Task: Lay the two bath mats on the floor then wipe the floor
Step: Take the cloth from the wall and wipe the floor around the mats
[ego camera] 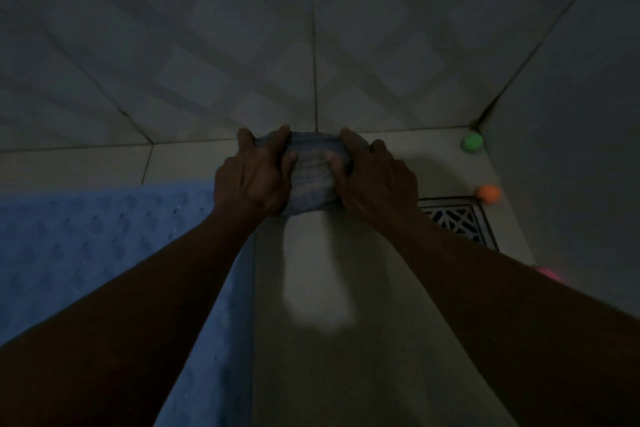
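Head view looks down two bare forearms to a bunched blue-grey wiping cloth [313, 177] pressed onto the pale tiled floor [346, 374], right at the foot of the grey patterned tiled wall [242, 45]. The left hand [254, 177] grips the cloth's left side, fingers curled over its top edge and thumb tucked into the folds; the right hand [375, 177] mirrors it on the right side, thumb pressing into the fabric. Both hands are closed round the wad, not spread flat.

A blue bobbled bath mat [86, 246] lies flat on the floor to the left, its right edge passing under the left forearm, just beside the cloth. Only this one mat shows; where the second lies I cannot tell. A dark metal floor drain grate [460, 222] sits close to the right wrist, and a small green ball [472, 142] and a small orange ball [488, 193] rest near the corner beyond it.

The cloth looks soft, light and limp, so it should crumple under pressure and hold no shape of its own. Gripping it at both sides, as now, seems the sound hold: it keeps the wad gathered so the palms can bear down through the middle. On smooth tile it will probably slide easily, more so if damp. The mat appears floppy too, and is likely best lifted by its corners.
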### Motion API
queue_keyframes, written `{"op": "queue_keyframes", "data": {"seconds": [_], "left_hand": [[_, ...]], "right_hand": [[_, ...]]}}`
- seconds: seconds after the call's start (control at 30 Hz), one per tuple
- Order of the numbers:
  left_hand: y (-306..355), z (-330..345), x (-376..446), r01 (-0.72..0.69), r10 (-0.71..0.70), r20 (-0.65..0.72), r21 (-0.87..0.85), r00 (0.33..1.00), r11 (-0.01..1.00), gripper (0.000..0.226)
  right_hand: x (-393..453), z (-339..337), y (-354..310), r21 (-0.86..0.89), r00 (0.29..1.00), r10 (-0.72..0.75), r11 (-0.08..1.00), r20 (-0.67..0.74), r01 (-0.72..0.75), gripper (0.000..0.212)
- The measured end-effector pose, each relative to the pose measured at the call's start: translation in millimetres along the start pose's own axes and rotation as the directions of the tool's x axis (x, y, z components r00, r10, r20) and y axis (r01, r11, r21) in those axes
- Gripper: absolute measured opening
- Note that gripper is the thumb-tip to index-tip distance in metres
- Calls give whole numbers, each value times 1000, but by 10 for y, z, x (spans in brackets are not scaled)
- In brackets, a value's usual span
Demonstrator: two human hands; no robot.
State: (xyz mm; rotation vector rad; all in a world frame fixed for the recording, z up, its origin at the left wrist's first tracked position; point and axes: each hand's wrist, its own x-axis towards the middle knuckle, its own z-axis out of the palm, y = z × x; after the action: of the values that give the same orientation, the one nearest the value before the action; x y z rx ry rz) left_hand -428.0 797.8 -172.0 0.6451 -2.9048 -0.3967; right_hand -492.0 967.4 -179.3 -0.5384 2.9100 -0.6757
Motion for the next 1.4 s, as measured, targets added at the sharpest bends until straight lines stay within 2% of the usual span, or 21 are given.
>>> {"op": "queue_keyframes", "data": {"seconds": [0.23,0.33,0.43,0.6,0.8,1.4], "left_hand": [[-84,233,265,-16,17,-51,28,999,999,45],[-93,301,296,-10,13,-54,55,998,998,47],[-99,364,258,-42,47,-58,85,997,996,54],[-117,468,199,-19,25,-38,143,999,990,62],[-96,531,200,-15,20,-20,239,1000,971,62],[-47,391,-318,-28,19,43,202,999,979,64]], "right_hand": [[331,270,-30,-89,990,-34,996,-139,21,57],[368,368,-35,-127,988,-35,992,-147,16,57],[356,432,-20,-148,991,-28,989,-127,9,61],[345,522,-12,-179,998,-25,984,-59,14,69],[382,564,28,-234,1000,-29,972,-1,28,73],[-121,473,48,-270,995,-22,962,99,48,74]]}}
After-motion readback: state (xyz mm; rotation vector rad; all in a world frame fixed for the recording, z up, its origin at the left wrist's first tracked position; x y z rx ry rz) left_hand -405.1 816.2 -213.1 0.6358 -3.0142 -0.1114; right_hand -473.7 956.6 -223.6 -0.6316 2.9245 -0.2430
